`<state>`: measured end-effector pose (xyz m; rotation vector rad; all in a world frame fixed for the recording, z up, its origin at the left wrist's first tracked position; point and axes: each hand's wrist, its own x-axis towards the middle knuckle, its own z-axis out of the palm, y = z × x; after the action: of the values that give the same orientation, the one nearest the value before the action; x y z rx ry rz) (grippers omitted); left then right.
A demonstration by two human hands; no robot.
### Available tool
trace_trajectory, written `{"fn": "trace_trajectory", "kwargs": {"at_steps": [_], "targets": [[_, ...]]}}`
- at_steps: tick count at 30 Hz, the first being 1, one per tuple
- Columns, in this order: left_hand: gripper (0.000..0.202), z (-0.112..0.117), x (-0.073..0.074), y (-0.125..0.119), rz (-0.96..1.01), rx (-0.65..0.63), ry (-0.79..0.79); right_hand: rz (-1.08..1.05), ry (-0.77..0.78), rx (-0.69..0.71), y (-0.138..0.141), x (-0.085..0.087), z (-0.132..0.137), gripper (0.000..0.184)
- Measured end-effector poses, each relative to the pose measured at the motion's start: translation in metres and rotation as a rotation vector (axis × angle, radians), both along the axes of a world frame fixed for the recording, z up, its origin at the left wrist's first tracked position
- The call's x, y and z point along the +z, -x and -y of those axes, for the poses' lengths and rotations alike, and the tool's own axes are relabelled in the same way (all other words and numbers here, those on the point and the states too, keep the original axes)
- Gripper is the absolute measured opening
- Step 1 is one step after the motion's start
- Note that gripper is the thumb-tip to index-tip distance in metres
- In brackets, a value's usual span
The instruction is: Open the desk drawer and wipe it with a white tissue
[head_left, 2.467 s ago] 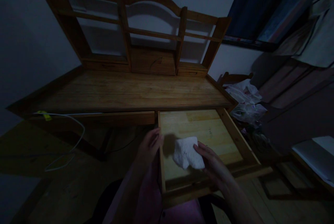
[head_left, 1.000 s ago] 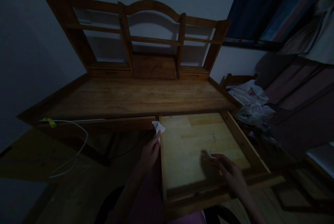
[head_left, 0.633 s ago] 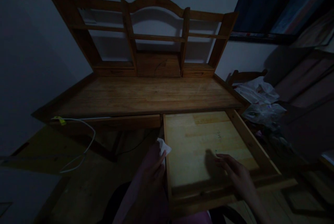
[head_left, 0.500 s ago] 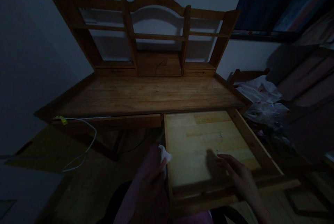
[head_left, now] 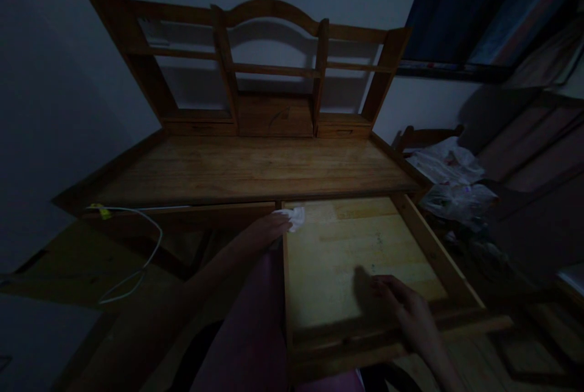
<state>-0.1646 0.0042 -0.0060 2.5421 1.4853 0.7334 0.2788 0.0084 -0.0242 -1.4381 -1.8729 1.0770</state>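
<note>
A wooden drawer [head_left: 360, 258] is pulled out from the right half of the desk, its pale bottom bare except for a few small dark marks. At the drawer's back left corner, my left hand [head_left: 269, 229] is closed on a crumpled white tissue [head_left: 295, 218], which lies over the left side wall and the bottom. Above the front right part of the drawer hovers my right hand [head_left: 404, 304], fingers curled together and casting a shadow on the bottom. Whatever its fingertips may hold is too small and dark to make out.
The wooden desk [head_left: 264, 164] carries a shelf hutch [head_left: 274, 69] against the wall. A white cable [head_left: 157, 246] with a yellow tag hangs at the left front edge. To the right, plastic bags [head_left: 449, 164] lie on a chair [head_left: 429, 134]. The room is dim.
My left hand has moved forward and up with the tissue, from beside the drawer to its back left corner. My right hand stays over the drawer. The view has shifted slightly.
</note>
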Motion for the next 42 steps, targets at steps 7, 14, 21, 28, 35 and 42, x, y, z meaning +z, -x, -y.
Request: {"fn": "trace_trajectory", "kwargs": {"at_steps": [7, 14, 21, 28, 35, 42], "targets": [[0.034, -0.045, -0.001, -0.006, -0.445, -0.058, -0.005, -0.006, 0.004, 0.004, 0.002, 0.001, 0.0, 0.05], [0.015, -0.042, 0.003, -0.027, -0.537, -0.084, 0.09, 0.018, -0.001, 0.01, 0.0, -0.002, 0.0, 0.054], [0.015, 0.015, -0.001, -0.058, -0.557, -0.217, 0.081, 0.001, -0.011, 0.013, -0.001, -0.003, 0.0, 0.052], [0.009, 0.052, -0.008, -0.077, -0.552, -0.301, 0.026, 0.022, -0.001, 0.018, 0.002, 0.003, 0.001, 0.056], [0.009, 0.118, -0.023, -0.106, -0.38, -0.387, 0.119, 0.048, -0.003, 0.016, 0.002, 0.003, 0.002, 0.055], [0.034, 0.137, -0.024, -0.103, -0.035, -0.348, 0.317, 0.057, -0.007, 0.024, 0.002, 0.004, 0.0, 0.053]]}}
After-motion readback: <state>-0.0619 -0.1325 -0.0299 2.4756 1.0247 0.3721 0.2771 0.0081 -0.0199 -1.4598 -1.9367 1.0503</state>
